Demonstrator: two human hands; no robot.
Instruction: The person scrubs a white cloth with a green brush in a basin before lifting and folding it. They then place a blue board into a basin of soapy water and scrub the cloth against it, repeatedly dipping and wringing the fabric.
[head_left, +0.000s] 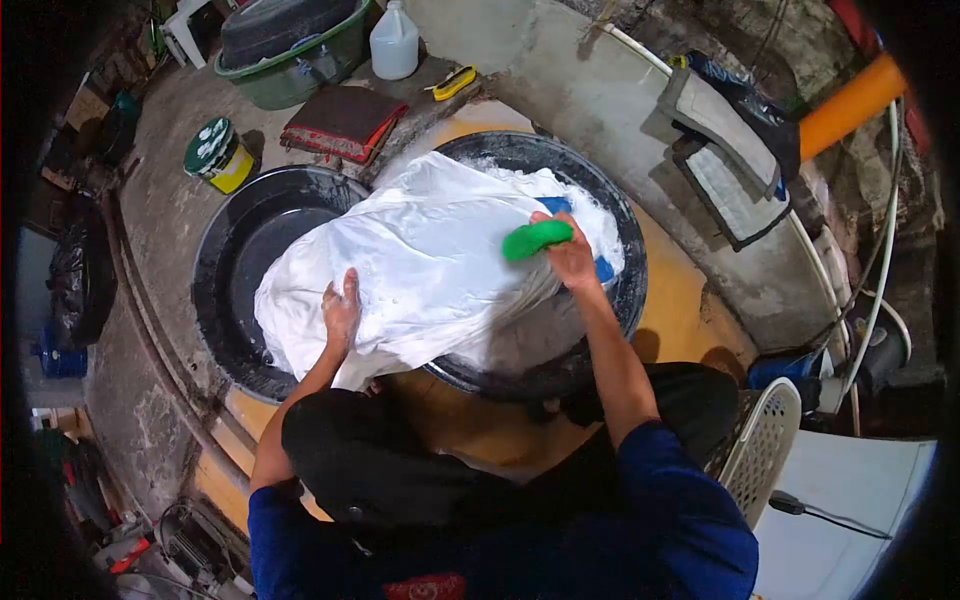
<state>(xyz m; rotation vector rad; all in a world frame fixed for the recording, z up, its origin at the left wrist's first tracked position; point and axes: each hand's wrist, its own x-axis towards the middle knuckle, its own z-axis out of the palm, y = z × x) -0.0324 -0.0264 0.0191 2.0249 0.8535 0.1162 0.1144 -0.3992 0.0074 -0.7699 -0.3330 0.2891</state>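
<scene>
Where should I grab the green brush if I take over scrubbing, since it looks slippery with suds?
Probably across its arched back, coming from above, as the right hand does now. The brush lies long and narrow, bristle side down on the white cloth, so only its top and sides are free for fingers to wrap.

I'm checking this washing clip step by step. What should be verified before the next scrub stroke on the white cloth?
1. Right hand has hold of the green brush: ok.
2. Left hand presses flat on the white cloth to pin it: ok.
3. Cloth is spread across the right black basin: ok; part hangs into the left black basin.
4. Suds present in the right basin: ok, white foam behind the brush.
5. Brush bristles meet the cloth: cannot tell, the underside is hidden.
</scene>
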